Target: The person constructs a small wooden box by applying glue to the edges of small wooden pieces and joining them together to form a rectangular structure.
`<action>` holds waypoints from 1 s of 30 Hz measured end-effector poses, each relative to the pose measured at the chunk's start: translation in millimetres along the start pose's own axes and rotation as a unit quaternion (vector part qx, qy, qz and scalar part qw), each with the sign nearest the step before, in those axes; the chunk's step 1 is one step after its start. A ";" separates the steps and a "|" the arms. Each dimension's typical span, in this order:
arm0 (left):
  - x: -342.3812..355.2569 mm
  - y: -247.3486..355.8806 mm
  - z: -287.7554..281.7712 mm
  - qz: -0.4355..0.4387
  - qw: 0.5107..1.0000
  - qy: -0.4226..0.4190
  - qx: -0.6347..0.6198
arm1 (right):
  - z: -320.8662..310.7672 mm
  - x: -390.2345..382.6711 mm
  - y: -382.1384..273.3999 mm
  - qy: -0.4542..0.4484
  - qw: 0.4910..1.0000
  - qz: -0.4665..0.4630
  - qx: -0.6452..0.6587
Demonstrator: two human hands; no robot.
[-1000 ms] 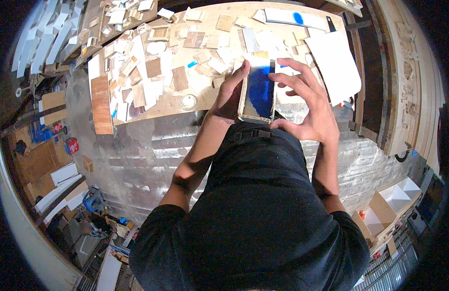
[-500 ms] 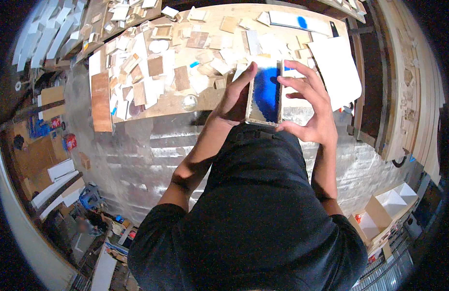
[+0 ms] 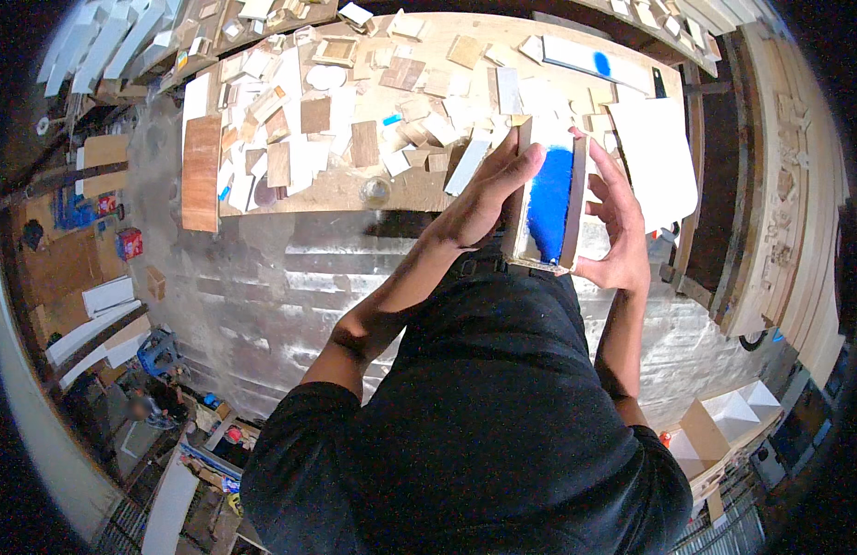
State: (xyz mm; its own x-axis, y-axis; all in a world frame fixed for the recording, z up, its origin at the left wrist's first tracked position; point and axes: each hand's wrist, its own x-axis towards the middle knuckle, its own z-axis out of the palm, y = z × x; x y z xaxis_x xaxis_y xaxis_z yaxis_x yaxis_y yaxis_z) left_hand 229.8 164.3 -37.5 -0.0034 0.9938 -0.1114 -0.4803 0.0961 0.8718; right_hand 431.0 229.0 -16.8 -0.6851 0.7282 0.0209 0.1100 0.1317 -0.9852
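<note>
While its far end is hiding behind fingers, both the left hand [image 3: 484,199] and right hand [image 3: 613,227] are clamping a blue-smeared wooden box [image 3: 547,199].

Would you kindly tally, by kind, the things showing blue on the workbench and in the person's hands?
Wooden box with a blue patch inside, held between left hand and right hand: 1
Long white board with a blue patch, on the workbench: 1
Small blue piece among the wood offcuts: 1
Total: 3
</note>
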 end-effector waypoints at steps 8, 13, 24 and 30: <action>-2.3 -0.7 2.2 -0.012 1.000 0.007 0.001 | 1.2 -0.8 2.2 -0.003 1.000 -0.009 -0.002; -0.3 -1.7 0.9 -0.016 1.000 -0.010 -0.011 | 0.8 -4.2 5.5 0.012 1.000 -0.002 0.005; -4.0 -1.9 8.0 -0.038 0.998 0.008 -0.053 | 0.7 -5.7 2.4 0.015 1.000 -0.008 -0.019; -2.6 -5.2 5.7 -0.034 0.999 0.016 -0.031 | 0.6 -5.6 2.3 0.017 0.999 -0.005 -0.042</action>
State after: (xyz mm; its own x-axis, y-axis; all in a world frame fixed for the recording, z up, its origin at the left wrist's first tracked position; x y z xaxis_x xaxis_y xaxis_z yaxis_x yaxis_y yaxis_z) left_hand 237.2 161.5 -39.0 0.0034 0.9826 -0.1855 -0.5338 0.1587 0.8306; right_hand 434.6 224.8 -19.3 -0.6614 0.7491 0.0377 0.1651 0.1945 -0.9669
